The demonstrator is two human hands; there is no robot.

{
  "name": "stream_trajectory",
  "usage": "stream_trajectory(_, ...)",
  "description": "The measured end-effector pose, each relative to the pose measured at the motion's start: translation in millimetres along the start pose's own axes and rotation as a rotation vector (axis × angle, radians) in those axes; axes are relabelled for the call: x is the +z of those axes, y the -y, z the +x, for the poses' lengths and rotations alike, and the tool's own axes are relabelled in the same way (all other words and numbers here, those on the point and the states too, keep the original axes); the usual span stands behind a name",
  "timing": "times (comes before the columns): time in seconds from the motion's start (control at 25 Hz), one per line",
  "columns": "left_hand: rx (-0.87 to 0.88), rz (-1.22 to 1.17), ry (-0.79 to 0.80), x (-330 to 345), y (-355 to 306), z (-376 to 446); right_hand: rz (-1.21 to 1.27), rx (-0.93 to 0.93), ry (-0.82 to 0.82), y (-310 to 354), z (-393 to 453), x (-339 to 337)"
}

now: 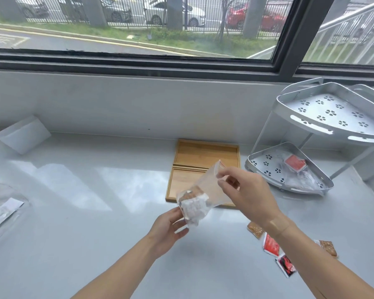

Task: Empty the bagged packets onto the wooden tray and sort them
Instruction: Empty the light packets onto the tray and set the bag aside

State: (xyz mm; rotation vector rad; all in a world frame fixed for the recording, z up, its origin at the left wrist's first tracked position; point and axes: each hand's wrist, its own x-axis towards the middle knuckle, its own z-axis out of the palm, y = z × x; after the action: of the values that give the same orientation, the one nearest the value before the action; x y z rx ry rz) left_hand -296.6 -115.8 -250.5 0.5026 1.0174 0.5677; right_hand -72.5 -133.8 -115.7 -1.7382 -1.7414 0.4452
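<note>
I see a wide pale grey counter point(95, 212) that runs under a big window point(138, 24). On its right side stands a white two-tier corner rack point(324, 117); its upper shelf is bare, and on the lower shelf lies a clear bag with a red packet point(295, 164) inside. In the middle of the counter, against the wall, lies the wooden tray point(205, 155), which has two compartments, both without any packets.

In front of the tray I hold the clear zip bag point(200, 195) above the counter, tilted, with its open mouth up toward the right. My right hand point(249, 194) pinches the upper edge of the bag between thumb and fingertips, the other fingers loosely curled. My left hand point(167, 230) is half closed around the lower end of the bag, where the packets point(192, 205) are gathered, brown and white ones.

Near my right forearm, several loose packets point(271, 246) lie on the counter, brown, red and dark ones. At the far left edge lies some crumpled clear plastic point(0, 210).
</note>
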Motion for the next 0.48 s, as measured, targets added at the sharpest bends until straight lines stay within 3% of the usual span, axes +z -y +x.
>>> stream_trajectory(0.24,0.040,0.072,-0.215,-16.5,-57.5,35.8,0.024,0.176,-0.042,-32.9,49.7,29.9)
stream_trajectory(0.48,0.185,0.361,-0.393,-3.1,-133.6,93.4,0.103,0.366,-0.052,-78.3,101.8,65.8)
